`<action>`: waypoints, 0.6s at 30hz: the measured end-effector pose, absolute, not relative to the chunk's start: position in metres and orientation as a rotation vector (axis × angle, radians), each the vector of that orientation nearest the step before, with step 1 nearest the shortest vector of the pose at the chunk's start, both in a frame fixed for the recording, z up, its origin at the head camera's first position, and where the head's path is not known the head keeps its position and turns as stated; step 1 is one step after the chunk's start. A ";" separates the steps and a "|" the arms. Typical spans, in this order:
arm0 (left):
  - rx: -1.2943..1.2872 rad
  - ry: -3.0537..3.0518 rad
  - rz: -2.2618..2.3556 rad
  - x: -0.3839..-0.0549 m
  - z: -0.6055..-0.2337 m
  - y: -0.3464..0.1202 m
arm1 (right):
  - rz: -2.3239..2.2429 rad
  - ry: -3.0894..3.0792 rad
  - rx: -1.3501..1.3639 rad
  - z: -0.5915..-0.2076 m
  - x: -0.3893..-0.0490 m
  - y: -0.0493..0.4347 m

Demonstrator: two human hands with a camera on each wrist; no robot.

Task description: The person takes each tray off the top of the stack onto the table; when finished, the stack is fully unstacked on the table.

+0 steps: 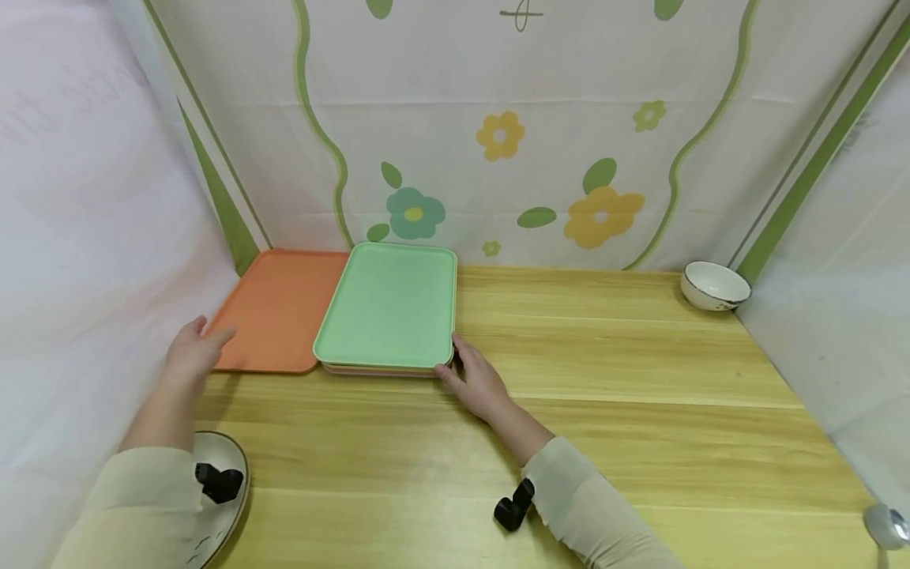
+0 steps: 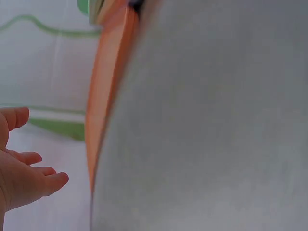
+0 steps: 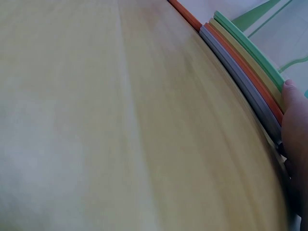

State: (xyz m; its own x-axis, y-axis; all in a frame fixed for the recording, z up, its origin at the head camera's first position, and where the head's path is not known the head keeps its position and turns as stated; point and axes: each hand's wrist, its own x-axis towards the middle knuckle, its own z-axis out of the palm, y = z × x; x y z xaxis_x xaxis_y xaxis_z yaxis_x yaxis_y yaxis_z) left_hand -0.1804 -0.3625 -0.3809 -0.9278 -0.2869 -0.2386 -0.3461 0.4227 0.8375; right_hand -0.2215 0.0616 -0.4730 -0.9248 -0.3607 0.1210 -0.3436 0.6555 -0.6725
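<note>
A stack of rectangular trays stands at the back left of the table, with a green tray point(image 1: 391, 304) on top. From the right wrist side, a yellow tray point(image 3: 250, 61), an orange-red one and a grey-purple one point(image 3: 240, 79) show beneath it. My right hand point(image 1: 478, 381) grips the stack's near right corner, thumb on the front edge and fingers along the right side. A single orange tray point(image 1: 273, 316) lies flat to the left, beside the stack. Over its left edge hovers my left hand point(image 1: 195, 352), fingers spread and holding nothing.
A dark-rimmed white plate point(image 1: 231, 466) sits at the near left, partly hidden by the left sleeve. At the back right is a white bowl point(image 1: 714, 286). A shiny metal object point(image 1: 886, 525) stands at the right edge. Fabric walls point(image 1: 540, 79) enclose the wooden table point(image 1: 604, 371).
</note>
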 end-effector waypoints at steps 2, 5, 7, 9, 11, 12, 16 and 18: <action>-0.506 2.618 1.605 -0.184 -0.376 -0.349 | -1.146 2.837 -0.604 -0.473 -0.222 0.061; -0.434 2.591 1.663 -0.187 -0.369 -0.333 | -1.147 2.836 -0.605 -0.474 -0.222 0.061; -0.415 2.565 1.705 -0.188 -0.364 -0.326 | -1.152 2.836 -0.605 -0.475 -0.222 0.061; -0.399 2.544 1.735 -0.188 -0.359 -0.321 | -1.157 2.838 -0.604 -0.475 -0.222 0.061; -0.380 2.545 1.749 -0.188 -0.355 -0.318 | -1.157 2.838 -0.605 -0.476 -0.222 0.061; -0.371 2.548 1.752 -0.188 -0.353 -0.316 | -1.158 2.840 -0.609 -0.476 -0.222 0.061; -0.325 2.545 1.786 -0.188 -0.346 -0.306 | -1.155 2.837 -0.608 -0.475 -0.222 0.061; -0.295 2.545 1.815 -0.189 -0.342 -0.298 | -1.153 2.837 -0.605 -0.476 -0.222 0.061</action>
State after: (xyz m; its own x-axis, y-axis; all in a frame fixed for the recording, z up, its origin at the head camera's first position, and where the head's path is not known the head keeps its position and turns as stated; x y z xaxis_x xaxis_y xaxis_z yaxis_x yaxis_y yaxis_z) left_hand -0.1887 -0.2985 -0.3423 -0.9824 -0.1512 -0.1099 -0.1532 0.3143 0.9369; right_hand -0.2216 0.0613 -0.4757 -0.9247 -0.3597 0.1246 -0.3446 0.6521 -0.6753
